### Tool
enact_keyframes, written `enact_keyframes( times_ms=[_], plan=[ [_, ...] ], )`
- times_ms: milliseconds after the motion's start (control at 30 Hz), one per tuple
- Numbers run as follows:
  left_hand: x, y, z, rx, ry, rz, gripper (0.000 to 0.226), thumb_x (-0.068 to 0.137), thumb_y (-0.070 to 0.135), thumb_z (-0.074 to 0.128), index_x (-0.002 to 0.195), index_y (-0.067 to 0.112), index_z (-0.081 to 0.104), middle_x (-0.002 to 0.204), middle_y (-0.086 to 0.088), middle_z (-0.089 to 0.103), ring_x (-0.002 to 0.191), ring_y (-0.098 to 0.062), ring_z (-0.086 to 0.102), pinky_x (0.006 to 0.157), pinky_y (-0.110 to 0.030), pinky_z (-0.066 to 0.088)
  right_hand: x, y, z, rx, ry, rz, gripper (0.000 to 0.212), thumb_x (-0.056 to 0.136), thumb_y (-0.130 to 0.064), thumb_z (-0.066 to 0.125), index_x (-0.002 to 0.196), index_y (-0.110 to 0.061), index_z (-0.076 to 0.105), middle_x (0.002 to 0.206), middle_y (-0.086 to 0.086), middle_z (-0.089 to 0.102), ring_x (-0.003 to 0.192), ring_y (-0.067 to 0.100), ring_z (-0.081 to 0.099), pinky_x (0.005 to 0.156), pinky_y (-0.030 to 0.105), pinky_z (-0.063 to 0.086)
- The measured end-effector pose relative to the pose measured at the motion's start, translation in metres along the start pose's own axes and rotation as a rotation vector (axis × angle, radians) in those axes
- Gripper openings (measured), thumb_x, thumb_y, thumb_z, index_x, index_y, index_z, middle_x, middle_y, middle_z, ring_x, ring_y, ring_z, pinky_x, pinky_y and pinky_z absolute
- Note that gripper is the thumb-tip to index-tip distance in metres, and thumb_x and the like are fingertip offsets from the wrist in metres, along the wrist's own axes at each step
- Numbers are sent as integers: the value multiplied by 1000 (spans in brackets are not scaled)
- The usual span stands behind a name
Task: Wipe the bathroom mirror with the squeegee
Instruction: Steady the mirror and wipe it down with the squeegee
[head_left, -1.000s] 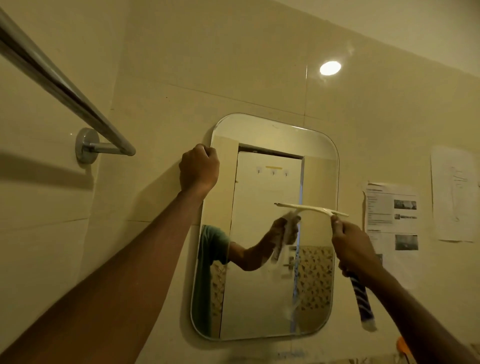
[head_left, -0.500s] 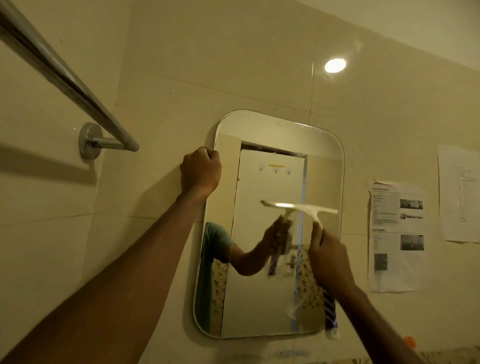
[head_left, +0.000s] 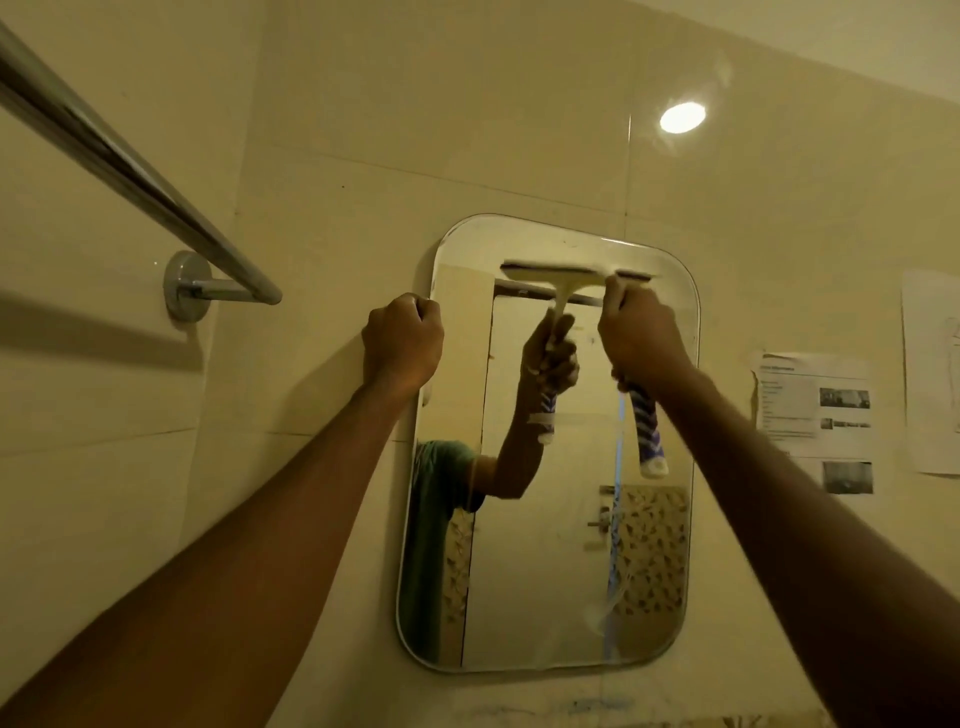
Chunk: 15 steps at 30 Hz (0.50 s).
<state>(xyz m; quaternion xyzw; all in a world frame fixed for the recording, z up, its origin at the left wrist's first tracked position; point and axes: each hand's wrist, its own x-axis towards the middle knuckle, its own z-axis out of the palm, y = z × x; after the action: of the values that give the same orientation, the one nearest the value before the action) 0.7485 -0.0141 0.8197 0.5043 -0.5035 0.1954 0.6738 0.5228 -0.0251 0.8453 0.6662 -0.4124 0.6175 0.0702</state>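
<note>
Squeegee (head_left: 561, 274) seems light & stiff, so my R hand (head_left: 641, 338) grips its handle, blade at mirror (head_left: 545, 571) top, L hand (head_left: 402, 345) fisted at its edge.

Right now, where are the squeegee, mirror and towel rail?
squeegee (head_left: 571, 271), head view, on its pale blade.
mirror (head_left: 545, 571), head view, on bare lower glass.
towel rail (head_left: 130, 169), head view, midway along the bar.

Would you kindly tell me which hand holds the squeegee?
The right hand grips the squeegee; the left hand rests fisted at the left edge of the mirror.
</note>
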Motion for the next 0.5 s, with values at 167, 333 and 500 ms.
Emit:
enact_keyframes(
  times_ms=[167, 333, 500],
  plan=[
    [-1, 2, -3, -3, -15, -20, 33, 97, 21, 39, 70, 10, 55, 68, -6, 57, 65, -22, 50, 64, -29, 33, -114, 50, 36, 39, -34, 43, 36, 101, -39, 32, 74, -24, 50, 56, -4, 53, 36, 1, 48, 32, 11, 33],
    [-8, 0, -8, -5, -82, -79, 34, 96, 24, 39, 72, 10, 59, 72, -8, 59, 71, -26, 53, 64, -31, 37, -192, 79, 38, -56, -77, 105, 42, 100, -42, 28, 78, -17, 55, 57, 0, 57, 47, 13, 54, 44, 34, 47],
    [-23, -12, -9, -9, -112, -92, 32, 94, 23, 42, 68, 11, 56, 60, 0, 51, 68, -26, 55, 61, -32, 44, -139, 44, 20, 55, -40, 25, 44, 102, -42, 29, 72, -20, 53, 57, -1, 55, 46, 13, 53, 43, 28, 48]
  ],
)
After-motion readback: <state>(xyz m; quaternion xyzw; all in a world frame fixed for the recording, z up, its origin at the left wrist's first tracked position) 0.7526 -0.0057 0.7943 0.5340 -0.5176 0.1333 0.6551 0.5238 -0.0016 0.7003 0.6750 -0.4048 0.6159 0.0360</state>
